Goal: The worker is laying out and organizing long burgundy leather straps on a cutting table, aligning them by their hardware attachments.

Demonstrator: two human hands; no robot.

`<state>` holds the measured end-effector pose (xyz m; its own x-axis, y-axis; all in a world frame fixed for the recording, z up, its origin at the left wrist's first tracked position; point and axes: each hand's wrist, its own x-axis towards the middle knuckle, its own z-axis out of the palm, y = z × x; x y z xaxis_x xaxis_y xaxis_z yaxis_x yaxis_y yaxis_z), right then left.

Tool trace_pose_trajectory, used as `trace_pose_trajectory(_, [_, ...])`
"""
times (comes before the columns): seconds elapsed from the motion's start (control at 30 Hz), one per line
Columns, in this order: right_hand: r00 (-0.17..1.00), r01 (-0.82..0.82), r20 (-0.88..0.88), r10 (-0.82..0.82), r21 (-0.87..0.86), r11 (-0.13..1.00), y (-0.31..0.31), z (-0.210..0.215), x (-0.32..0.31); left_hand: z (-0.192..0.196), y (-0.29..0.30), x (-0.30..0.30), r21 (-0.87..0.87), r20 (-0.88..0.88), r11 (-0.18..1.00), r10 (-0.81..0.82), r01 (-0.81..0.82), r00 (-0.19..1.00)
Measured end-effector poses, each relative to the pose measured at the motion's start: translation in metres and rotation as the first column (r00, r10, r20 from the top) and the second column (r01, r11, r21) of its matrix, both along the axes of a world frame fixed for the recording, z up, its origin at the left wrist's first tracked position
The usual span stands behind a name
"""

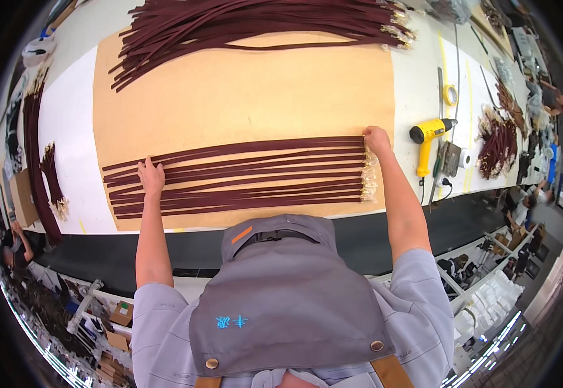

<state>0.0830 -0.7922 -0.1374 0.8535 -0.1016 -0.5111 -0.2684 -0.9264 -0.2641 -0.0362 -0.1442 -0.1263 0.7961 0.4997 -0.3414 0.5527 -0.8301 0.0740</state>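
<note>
Several long, thin maroon straps lie side by side in a row in front of me. Their right ends carry small metal fittings wrapped in clear plastic. Over the left part of the row rests my left hand, its fingers apart and touching the straps. At the far right corner of the row, my right hand is closed around the fitting end of the farthest strap; its fingers partly hide that end. Beneath the straps is a tan sheet spread on the white table.
A big heap of maroon straps lies across the far side. To the right are a yellow heat gun, a tape roll and a bundle of maroon straps. More straps hang over the table's left edge.
</note>
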Motion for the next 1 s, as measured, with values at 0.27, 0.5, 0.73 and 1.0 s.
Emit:
trace_pose_trajectory(0.27, [0.95,-0.156,0.273,0.148,0.008,0.988,0.042,0.021,0.059,0.013,-0.079,0.057,-0.129,0.275,0.954,-0.226,0.269,0.935])
trace_pose_trajectory(0.5, [0.921,-0.257,0.325,0.216,0.089,0.962,0.139,0.037,0.147,-0.004,-0.142,0.072,-0.11,0.086,0.905,-0.404,0.411,0.911])
trace_pose_trajectory(0.73, [0.836,-0.317,0.439,0.329,-0.104,0.943,0.187,-0.002,0.186,0.0,-0.162,0.082,-0.134,0.01,0.924,-0.36,0.358,0.933])
trace_pose_trajectory(1.0, [0.844,-0.418,0.372,0.387,0.005,0.908,0.207,-0.001,0.142,0.004,-0.156,0.083,-0.156,0.026,0.927,-0.343,0.342,0.939])
